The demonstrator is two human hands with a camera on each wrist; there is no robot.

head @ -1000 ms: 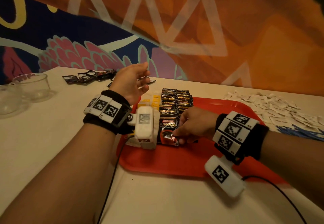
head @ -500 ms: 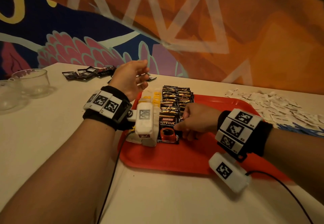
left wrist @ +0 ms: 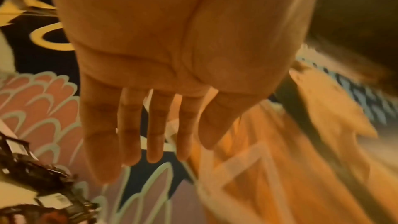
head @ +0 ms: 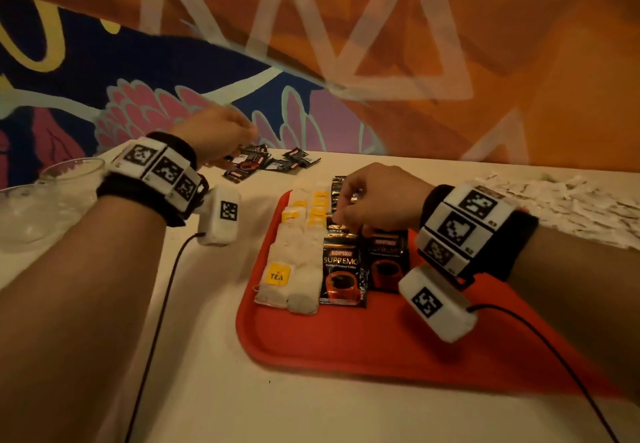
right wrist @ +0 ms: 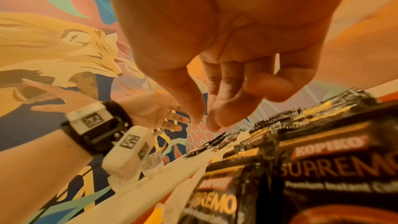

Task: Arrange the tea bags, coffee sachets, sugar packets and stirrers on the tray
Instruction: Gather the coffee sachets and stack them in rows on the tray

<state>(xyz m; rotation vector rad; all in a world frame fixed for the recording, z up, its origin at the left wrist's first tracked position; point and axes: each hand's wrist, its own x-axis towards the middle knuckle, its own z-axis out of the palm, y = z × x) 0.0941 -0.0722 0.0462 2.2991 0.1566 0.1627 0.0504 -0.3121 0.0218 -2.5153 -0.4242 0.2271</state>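
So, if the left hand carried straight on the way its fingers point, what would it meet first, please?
Probably the loose coffee sachets on the table: the open left hand points at that pile, though depth is unclear.

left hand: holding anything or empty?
Empty. The left hand shows a bare palm with straight fingers, above the loose coffee sachets on the table.

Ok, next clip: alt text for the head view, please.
Right hand hovers over rows of coffee sachets and tea bags on a red tray, while the open left hand reaches toward loose sachets at the table's far edge. White sugar packets lie right of the tray.
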